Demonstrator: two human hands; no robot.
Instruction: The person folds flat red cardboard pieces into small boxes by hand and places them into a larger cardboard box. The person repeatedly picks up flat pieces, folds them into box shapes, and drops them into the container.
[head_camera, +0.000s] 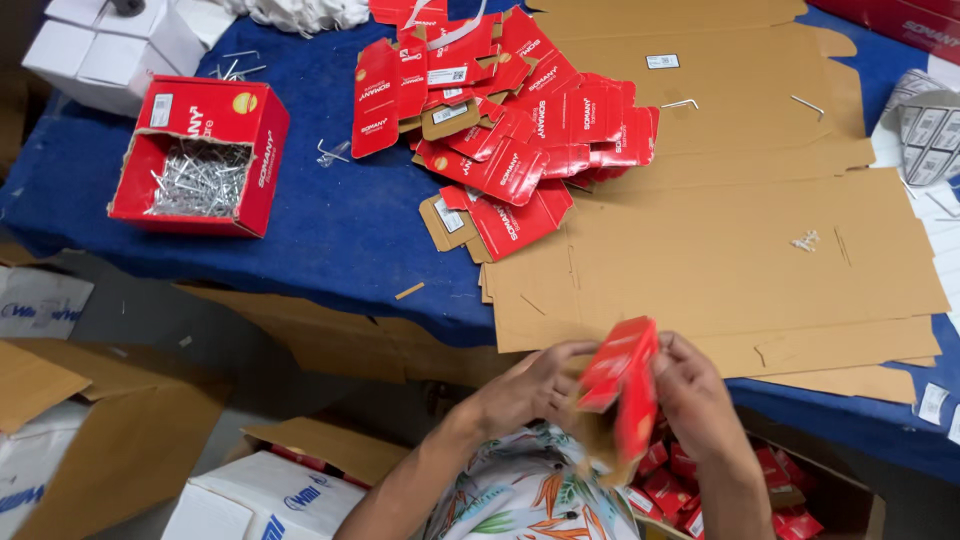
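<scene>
Both my hands hold one small red carton (622, 385) low in the view, just in front of the table's edge. My left hand (528, 385) grips its left side and my right hand (692, 392) its right side. The carton is partly folded up, with brown cardboard showing on the inside. A heap of flat red carton blanks (500, 110) lies on the blue table (330, 230) ahead of me. An open red box (200, 155) full of shiny metal hooks stands at the left.
A large flattened brown cardboard sheet (720, 240) covers the table's right half, with a few loose hooks (805, 104) on it. Below my hands a carton holds several finished red boxes (680, 490). White boxes (110, 50) stand at the far left, and brown and white cartons (260, 495) sit on the floor.
</scene>
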